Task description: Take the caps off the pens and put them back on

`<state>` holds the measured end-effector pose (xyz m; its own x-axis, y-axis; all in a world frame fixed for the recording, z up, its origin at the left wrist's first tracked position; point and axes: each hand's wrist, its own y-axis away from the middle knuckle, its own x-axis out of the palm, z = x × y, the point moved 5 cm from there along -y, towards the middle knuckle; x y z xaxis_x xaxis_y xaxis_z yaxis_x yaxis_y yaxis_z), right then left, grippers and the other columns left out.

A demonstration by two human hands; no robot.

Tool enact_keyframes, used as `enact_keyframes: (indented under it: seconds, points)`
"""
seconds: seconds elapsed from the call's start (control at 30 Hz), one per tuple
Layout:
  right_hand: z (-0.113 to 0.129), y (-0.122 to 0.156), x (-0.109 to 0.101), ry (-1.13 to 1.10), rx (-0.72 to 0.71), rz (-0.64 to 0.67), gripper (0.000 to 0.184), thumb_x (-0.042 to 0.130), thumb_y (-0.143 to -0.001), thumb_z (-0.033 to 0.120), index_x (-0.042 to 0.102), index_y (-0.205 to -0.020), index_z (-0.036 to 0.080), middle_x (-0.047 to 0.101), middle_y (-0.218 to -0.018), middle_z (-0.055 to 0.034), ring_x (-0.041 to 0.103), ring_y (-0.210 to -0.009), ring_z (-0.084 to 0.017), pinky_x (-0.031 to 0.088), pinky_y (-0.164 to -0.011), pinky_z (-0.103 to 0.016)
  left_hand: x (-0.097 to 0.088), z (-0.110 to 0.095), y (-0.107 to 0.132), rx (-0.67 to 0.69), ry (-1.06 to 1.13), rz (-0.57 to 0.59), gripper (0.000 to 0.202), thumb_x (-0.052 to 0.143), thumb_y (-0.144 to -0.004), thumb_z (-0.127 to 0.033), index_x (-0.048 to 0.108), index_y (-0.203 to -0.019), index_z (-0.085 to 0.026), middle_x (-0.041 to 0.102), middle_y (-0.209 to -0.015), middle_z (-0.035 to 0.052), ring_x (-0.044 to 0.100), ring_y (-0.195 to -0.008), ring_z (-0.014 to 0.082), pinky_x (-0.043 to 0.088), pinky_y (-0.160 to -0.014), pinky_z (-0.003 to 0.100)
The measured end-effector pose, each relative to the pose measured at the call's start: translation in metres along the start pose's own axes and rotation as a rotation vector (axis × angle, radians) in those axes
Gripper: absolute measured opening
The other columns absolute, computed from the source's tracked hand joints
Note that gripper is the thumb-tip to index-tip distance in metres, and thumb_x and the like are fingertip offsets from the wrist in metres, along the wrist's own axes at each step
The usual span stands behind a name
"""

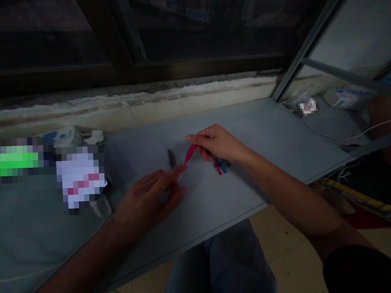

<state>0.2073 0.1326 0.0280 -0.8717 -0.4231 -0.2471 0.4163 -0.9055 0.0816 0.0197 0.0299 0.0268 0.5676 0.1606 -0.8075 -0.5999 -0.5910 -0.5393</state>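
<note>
My right hand pinches a pink pen between thumb and fingers, tilted across the grey desktop. My left hand is blurred, its spread fingertips reaching the pen's lower end. A dark pen lies on the desk just beyond those fingers. Under the right wrist sits a small cluster of red and blue pens, partly hidden by that hand.
A white packet and crumpled tissue sit at the desk's far left, near pixelated items. A dark window frame runs behind the desk. Metal framing, a white cable and a box are at right; my knees are below the front edge.
</note>
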Motion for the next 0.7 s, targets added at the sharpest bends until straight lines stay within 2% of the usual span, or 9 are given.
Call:
enact_keyframes:
  seconds: [0.07, 0.13, 0.3, 0.5, 0.7]
  points:
    - [0.002, -0.001, -0.004, 0.003, -0.053, -0.065, 0.055, 0.069, -0.092, 0.061, 0.057, -0.063, 0.016, 0.059, -0.047, 0.0022, 0.05, -0.038, -0.006, 0.041, -0.043, -0.019, 0.007, -0.004, 0.001, 0.079, 0.094, 0.103, 0.032, 0.059, -0.105, -0.024, 0.061, -0.136, -0.018, 0.072, -0.096, 0.0045, 0.071, -0.081, 0.0154, 0.059, -0.073, 0.025]
    - [0.006, 0.001, -0.007, 0.036, -0.117, -0.093, 0.056, 0.069, -0.091, 0.063, 0.056, -0.062, 0.017, 0.059, -0.049, 0.002, 0.05, -0.04, -0.006, 0.04, -0.044, -0.018, 0.011, -0.006, 0.001, 0.112, 0.136, 0.158, 0.024, 0.056, -0.106, -0.021, 0.063, -0.129, -0.018, 0.072, -0.106, 0.007, 0.071, -0.091, 0.0166, 0.06, -0.08, 0.027]
    - [0.006, 0.005, -0.001, 0.104, -0.185, -0.026, 0.055, 0.068, -0.091, 0.063, 0.058, -0.065, 0.016, 0.061, -0.053, 0.0013, 0.053, -0.045, -0.007, 0.041, -0.047, -0.019, 0.013, -0.009, 0.0, 0.178, 0.084, 0.167, 0.019, 0.051, -0.108, -0.017, 0.066, -0.119, -0.016, 0.072, -0.103, 0.0077, 0.07, -0.089, 0.018, 0.061, -0.078, 0.029]
    - [0.003, 0.004, 0.006, 0.205, -0.179, 0.061, 0.054, 0.067, -0.092, 0.061, 0.059, -0.066, 0.016, 0.061, -0.054, 0.0013, 0.054, -0.048, -0.008, 0.04, -0.05, -0.02, 0.014, -0.009, 0.001, 0.182, 0.06, 0.181, 0.028, 0.059, -0.105, -0.026, 0.064, -0.131, -0.019, 0.069, -0.112, 0.0095, 0.07, -0.095, 0.0211, 0.061, -0.08, 0.033]
    - [0.012, 0.006, 0.006, 0.117, -0.219, 0.132, 0.052, 0.066, -0.094, 0.058, 0.059, -0.066, 0.015, 0.063, -0.057, 0.0011, 0.052, -0.049, -0.006, 0.04, -0.052, -0.02, 0.013, -0.005, 0.003, 0.174, -0.013, 0.214, 0.036, 0.062, -0.103, -0.029, 0.061, -0.138, -0.023, 0.068, -0.12, 0.0105, 0.069, -0.101, 0.0253, 0.06, -0.087, 0.042]
